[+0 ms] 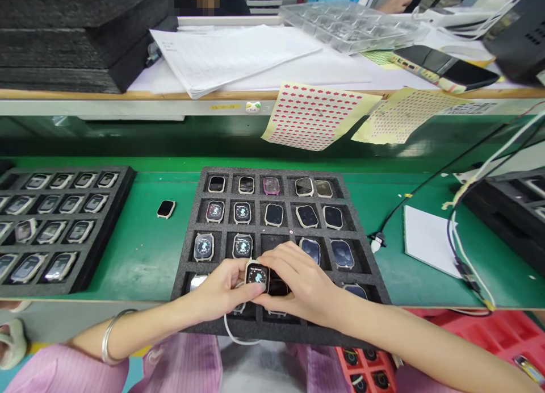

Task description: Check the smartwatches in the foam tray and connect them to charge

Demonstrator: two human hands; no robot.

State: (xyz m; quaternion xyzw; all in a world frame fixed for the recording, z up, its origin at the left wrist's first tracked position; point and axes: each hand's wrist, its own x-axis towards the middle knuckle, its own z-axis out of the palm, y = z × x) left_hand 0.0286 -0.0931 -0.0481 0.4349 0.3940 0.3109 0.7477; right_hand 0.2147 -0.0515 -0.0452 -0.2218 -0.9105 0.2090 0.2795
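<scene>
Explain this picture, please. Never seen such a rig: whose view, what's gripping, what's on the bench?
There's no machine here. The grip is a person's own bare left hand and right hand. The single picture comes from a camera worn on that person's head, looking forward and down.

Both hands hold one small smartwatch, screen lit, above a black foam tray with more watches in its compartments. A white cable loops below the hands; where it ends is hidden.

On the green bench, a second tray of watches sits to the left, with a loose watch between the trays. The shelf above holds papers and a phone.
</scene>
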